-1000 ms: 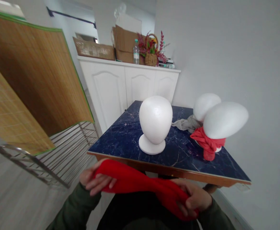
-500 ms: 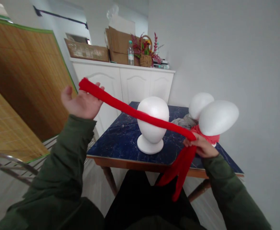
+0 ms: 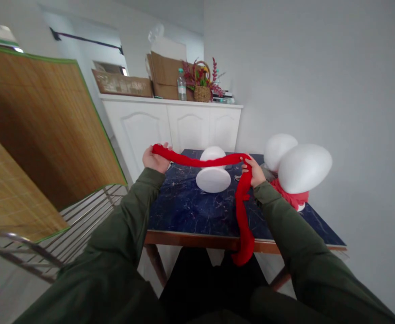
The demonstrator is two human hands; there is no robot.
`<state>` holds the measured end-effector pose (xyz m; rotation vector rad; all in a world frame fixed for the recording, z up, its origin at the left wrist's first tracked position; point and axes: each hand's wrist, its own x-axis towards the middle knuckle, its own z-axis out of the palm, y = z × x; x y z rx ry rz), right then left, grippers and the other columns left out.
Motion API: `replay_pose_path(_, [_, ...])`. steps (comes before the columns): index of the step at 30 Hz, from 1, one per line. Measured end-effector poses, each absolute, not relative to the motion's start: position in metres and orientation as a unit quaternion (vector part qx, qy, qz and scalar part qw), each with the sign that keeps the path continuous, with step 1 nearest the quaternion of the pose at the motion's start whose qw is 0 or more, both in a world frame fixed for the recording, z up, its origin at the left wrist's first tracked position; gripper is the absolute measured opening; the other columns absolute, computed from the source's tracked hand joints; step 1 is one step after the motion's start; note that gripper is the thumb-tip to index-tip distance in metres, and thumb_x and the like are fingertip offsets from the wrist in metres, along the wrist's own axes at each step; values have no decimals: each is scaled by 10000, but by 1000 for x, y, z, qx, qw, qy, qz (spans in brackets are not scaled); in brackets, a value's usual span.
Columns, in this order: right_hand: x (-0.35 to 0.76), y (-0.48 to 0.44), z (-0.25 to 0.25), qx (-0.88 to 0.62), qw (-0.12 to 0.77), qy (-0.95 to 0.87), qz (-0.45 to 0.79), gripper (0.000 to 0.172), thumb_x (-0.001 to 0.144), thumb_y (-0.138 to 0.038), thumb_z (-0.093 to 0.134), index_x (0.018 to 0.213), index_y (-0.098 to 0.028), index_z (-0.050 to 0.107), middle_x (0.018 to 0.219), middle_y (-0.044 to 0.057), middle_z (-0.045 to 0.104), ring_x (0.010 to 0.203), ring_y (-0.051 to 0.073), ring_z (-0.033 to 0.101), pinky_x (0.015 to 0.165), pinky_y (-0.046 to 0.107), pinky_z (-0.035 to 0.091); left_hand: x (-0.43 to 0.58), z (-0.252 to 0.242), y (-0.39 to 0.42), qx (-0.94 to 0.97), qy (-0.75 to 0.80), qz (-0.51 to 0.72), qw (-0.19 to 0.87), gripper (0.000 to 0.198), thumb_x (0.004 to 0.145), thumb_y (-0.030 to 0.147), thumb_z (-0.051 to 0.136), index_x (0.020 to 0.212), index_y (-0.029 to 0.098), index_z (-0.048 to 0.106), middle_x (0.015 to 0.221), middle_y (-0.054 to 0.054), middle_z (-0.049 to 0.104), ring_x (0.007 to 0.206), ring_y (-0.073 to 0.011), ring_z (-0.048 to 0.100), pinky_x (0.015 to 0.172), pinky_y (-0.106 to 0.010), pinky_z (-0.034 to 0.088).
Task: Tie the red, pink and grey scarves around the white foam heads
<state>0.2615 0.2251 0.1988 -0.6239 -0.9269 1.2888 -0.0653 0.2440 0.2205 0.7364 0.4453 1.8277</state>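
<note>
left hand [image 3: 155, 158] and right hand [image 3: 254, 173] are well apart, each closed on the long red knit scarf [image 3: 190, 159]. the left pinches one end. the right grips further along, so the rest of the scarf hangs down past the edge of the dark blue marble-pattern table [image 3: 190, 211] toward the lap.

the span between the hands runs across the plain white foam mannequin head [image 3: 213, 179], which stands mid-table. cannot tell if the scarf touches the foam or passes just in front of it.

to do this well, i'd judge: keep the band flat and untwisted, with even pull from both sides. go easy on force, since the foam head looks light and could tip or slide on the glossy top. the long hanging tail looks likely to drag to one side, so watch the balance.

materials: the scarf is soft, matte and stretchy-looking, narrowed into a band. the head is smooth, egg-shaped and faintly grainy, on a round flared base. the table is slick, with a wood edge.

to the right, a second white foam head [image 3: 304, 167] has a red knotted scarf [image 3: 292, 198] at its neck, with a third white foam head [image 3: 278, 148] behind it.
</note>
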Motion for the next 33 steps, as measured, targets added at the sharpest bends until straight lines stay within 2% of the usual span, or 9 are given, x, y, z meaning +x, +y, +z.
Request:
replay_pose_path(3, [268,221,180,-303,629,-434,570,341,657,-160,519,990,-213,464,704,-49,526,402,18,316,333,121,206,-62,215,239,318,181,744,560,238,744,366,395,605,174,424,713,-42,588,647,-142,567,626,-288,457])
replay_pose_path(6, [268,219,160,-374,548,-475,577,322,673,-225,537,982,-193,449,580,-72,453,376,23,294,342,134,173,-50,201,240,355,251,680,591,258,763,342,384,577,166,413,541,5,521,411,-78,442,514,-239,421])
replay_pose_path(10, [261,212,128,-410,445,-555,570,276,698,-358,569,866,-183,438,503,-91,390,345,29,263,337,158,136,-20,172,238,540,426,534,491,300,731,440,482,653,150,500,445,23,484,323,-73,336,406,-220,323])
replay_pose_path(14, [252,203,103,-445,385,-623,516,272,719,-410,534,812,-180,424,467,-94,364,342,47,278,342,175,183,7,149,235,719,534,375,238,366,659,517,560,641,157,501,551,-44,546,569,-201,548,565,-295,405])
replay_pose_path(17, [251,203,96,-478,426,-654,402,306,705,-345,552,930,-161,457,619,-26,504,503,98,459,463,216,364,17,146,239,769,530,347,86,380,670,505,553,759,138,512,839,-131,581,891,-292,549,766,-361,405])
replay_pose_path(20, [253,212,101,-493,490,-665,274,506,669,-274,588,1125,-151,406,968,81,548,859,170,531,739,290,422,22,150,250,778,536,325,47,387,662,425,593,872,113,504,964,-171,556,984,-321,518,836,-391,389])
replay_pose_path(22, [253,220,111,-500,490,-665,259,575,653,-244,591,1179,-146,380,1002,93,542,911,189,522,784,307,414,26,154,258,783,533,318,55,373,654,324,613,936,109,496,980,-167,564,990,-320,525,855,-393,389])
replay_pose_path(27, [247,231,138,-485,421,-693,328,516,651,-175,536,1155,-156,428,732,7,564,600,136,513,578,263,429,30,157,262,799,504,323,59,509,654,167,572,1139,117,424,1147,-160,518,1103,-305,472,943,-383,350])
replay_pose_path(33, [261,184,128,-474,350,-709,389,481,648,-146,526,1125,-158,466,691,-6,556,468,77,443,434,197,342,9,125,210,851,435,292,36,469,689,136,477,1158,150,452,1149,-112,530,1115,-253,471,958,-366,357])
